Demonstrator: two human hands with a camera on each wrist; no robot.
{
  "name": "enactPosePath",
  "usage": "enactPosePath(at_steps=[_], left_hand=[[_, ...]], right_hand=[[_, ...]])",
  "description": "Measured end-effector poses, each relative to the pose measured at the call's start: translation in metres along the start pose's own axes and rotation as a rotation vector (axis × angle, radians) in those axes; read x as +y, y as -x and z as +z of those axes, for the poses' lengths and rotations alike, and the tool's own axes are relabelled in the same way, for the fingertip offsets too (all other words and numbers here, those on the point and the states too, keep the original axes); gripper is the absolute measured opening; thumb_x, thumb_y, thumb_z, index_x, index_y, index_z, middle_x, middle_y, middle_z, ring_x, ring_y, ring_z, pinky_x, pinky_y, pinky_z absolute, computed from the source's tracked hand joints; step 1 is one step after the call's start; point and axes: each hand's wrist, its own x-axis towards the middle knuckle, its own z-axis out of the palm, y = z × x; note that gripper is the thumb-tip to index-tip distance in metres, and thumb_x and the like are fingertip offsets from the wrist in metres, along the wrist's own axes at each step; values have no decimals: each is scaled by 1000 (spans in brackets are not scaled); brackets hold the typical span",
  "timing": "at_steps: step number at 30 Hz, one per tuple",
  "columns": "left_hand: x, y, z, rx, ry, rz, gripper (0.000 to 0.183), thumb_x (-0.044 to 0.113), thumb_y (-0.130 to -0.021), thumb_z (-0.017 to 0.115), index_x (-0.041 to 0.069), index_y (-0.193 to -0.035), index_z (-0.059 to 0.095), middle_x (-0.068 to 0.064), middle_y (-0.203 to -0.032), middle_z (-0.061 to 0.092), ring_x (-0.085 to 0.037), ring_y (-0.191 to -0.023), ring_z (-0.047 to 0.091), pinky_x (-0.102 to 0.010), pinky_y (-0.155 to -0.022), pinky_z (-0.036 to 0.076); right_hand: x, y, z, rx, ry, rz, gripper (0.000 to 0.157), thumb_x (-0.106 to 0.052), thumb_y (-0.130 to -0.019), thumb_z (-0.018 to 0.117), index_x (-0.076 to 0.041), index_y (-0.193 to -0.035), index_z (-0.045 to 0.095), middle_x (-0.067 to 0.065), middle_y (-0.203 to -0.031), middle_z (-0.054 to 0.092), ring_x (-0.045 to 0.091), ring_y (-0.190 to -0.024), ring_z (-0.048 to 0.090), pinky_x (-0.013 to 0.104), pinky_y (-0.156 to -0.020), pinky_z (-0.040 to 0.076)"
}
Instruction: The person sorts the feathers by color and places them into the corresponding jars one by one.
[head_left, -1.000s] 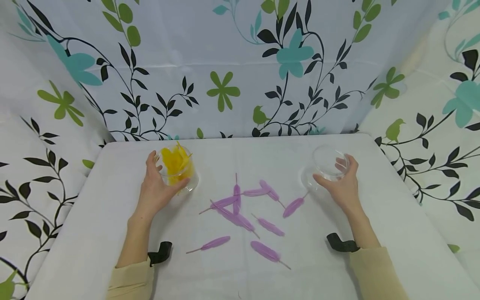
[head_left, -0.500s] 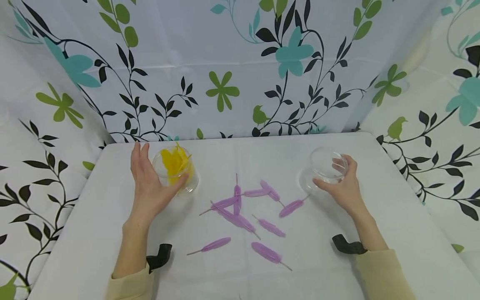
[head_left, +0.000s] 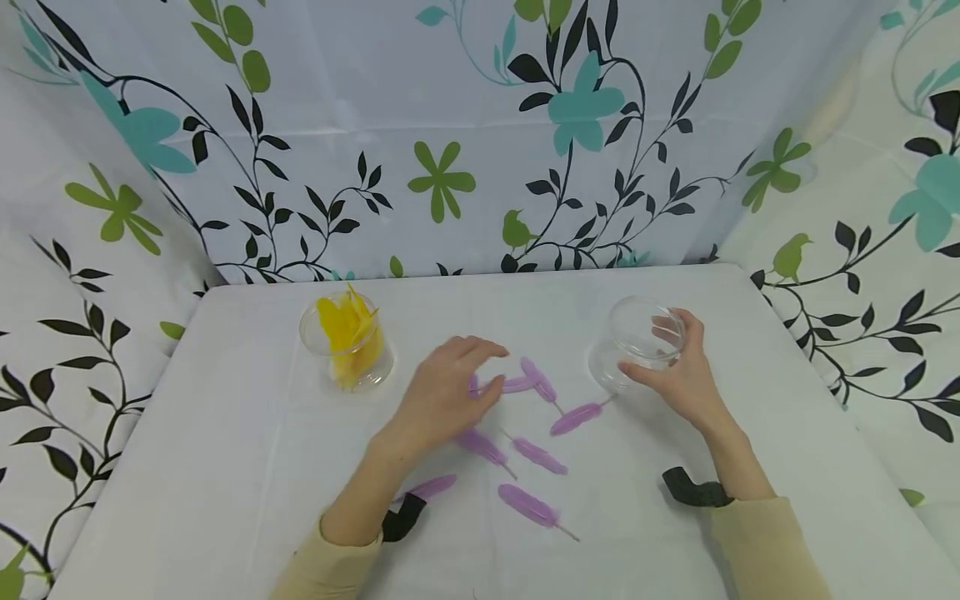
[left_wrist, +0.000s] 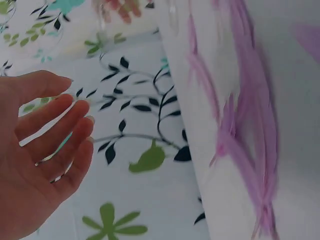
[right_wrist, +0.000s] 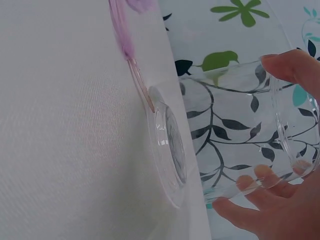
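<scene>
My right hand (head_left: pixel 686 379) holds a clear cup (head_left: pixel 637 350) at the table's right side. In the right wrist view, the thumb is on one side of this cup (right_wrist: pixel 235 125) and the fingers on the other; its round base is near a purple feather's quill. My left hand (head_left: pixel 446 396) hangs over the purple feathers (head_left: pixel 536 456) mid-table, fingers loosely bent and nothing between them. It hides some feathers in the head view. The left wrist view shows the bent fingers (left_wrist: pixel 75 155) apart from several overlapping feathers (left_wrist: pixel 255 100).
A second clear cup (head_left: pixel 315 342) stands at the back left, filled with yellow feathers (head_left: pixel 351 333). More purple feathers, one of them (head_left: pixel 532 506) near the front, lie on the white table (head_left: pixel 210 467). A leaf-patterned curtain (head_left: pixel 465 92) hangs behind.
My left hand let go of the cup with yellow feathers and moved right, over the purple feathers. The right hand stays at its cup, nearly unmoved.
</scene>
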Motion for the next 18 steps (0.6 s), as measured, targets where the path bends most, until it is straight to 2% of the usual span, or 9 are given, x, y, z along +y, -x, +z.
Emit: enactPosePath(at_steps=[5,7,9,13,18], left_hand=[[15,-18,47,-335,-117,18,19,19,-91,71,12,-109,73,-1,-105,71,-18,-94,62,-30,-81,54],[20,-22,64,-440,-178,11,17,22,-92,70,11,-105,73,1,-95,69,-14,-85,60,-24,-74,52],[25,-25,78,-516,-241,6,16,25,-93,70,11,-100,72,3,-83,64,-11,-76,56,-20,-68,50],[35,-30,96,-589,-292,-33,19,28,-94,69,10,-89,69,4,-70,53,-9,-65,48,-17,-56,44],[41,-32,103,-604,-281,-104,17,24,-94,70,8,-89,69,2,-72,55,-12,-66,49,-19,-53,44]], right_hand=[[-1,-1,0,-8,-6,-8,104,-21,-79,86,-13,-150,10,17,-152,36,38,-143,32,72,-108,27],[-1,-1,-1,-10,-6,-12,104,-21,-79,86,-13,-150,10,16,-152,36,37,-143,32,72,-108,27],[-1,-1,-1,-12,-5,-14,103,-20,-79,86,-13,-150,10,16,-152,36,37,-143,32,72,-108,27],[-1,-1,-1,-14,-1,-12,103,-21,-80,85,-13,-150,10,17,-152,35,38,-142,32,73,-108,27],[-1,-1,-1,-18,-11,-15,103,-21,-79,85,-12,-149,10,17,-151,35,38,-142,32,73,-107,26]])
